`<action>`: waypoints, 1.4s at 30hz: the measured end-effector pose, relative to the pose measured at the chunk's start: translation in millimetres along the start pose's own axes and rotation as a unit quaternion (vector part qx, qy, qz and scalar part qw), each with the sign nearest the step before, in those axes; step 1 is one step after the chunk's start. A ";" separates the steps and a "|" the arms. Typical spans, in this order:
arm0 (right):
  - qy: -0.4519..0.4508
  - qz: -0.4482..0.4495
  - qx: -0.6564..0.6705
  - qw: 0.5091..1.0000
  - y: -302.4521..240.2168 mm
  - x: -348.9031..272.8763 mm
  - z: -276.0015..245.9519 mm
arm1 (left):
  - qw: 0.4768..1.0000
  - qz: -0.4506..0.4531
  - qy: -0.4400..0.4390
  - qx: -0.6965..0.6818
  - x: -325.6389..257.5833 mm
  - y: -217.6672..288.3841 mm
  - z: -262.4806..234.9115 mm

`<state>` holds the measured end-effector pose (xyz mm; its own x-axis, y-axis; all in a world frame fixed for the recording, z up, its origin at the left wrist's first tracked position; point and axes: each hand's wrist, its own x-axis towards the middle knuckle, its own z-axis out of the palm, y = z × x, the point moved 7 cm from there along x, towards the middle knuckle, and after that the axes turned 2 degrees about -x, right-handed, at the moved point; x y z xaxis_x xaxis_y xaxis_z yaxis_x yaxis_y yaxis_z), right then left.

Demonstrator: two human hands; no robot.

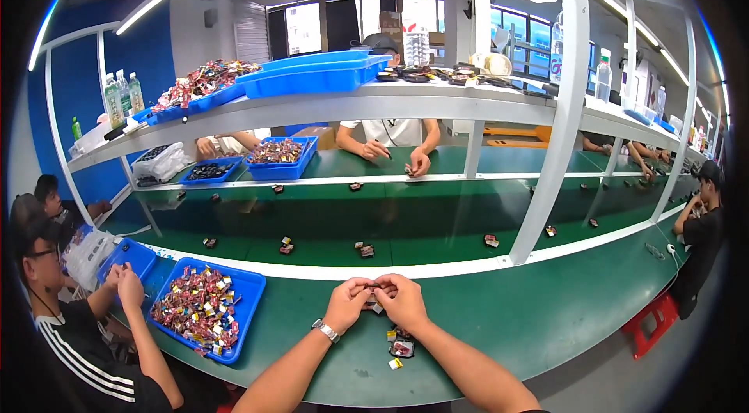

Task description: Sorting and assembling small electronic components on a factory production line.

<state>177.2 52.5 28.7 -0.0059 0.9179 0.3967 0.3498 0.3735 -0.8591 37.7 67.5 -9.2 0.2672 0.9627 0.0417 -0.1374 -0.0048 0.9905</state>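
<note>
Both hands meet over the near green tabletop, fingers bent and pinching together. Between the fingertips of my left hand (349, 307) and my right hand (401, 302) is a small dark part with a silver-white patch (374, 305), mostly hidden by the fingers. A watch with a metal band (324, 329) circles my left wrist. Just below my right hand lies a small black assembly with a pale face (402, 349), close to other small pieces. A yellow-and-white piece (395, 364) rests nearer to me.
A blue tray (256, 296) heaped with small red, yellow and white pieces stands at the left, beside a seated co-worker (86, 350). Beyond a white rail, small assemblies (366, 250) lie on a green belt. A white post (550, 124) holds a shelf with blue trays.
</note>
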 end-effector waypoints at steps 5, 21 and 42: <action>0.041 0.033 0.057 0.997 22.1 47.3 -22.0 | 0.995 0.026 0.051 -0.077 -1.7 5.7 -12.7; 0.071 0.053 -0.313 0.945 45.9 98.4 18.8 | 0.995 0.031 0.079 -0.044 3.7 0.1 -21.2; -0.144 -0.220 -0.109 0.959 -37.9 -4.9 -16.3 | 0.990 -0.079 -0.076 -0.093 0.6 1.6 -11.3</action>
<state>179.2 31.7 64.6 -0.4445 0.6888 0.5728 0.4410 0.7248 -0.5293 26.8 71.1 -9.0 0.4383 0.8954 -0.0787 -0.2519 0.2064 0.9455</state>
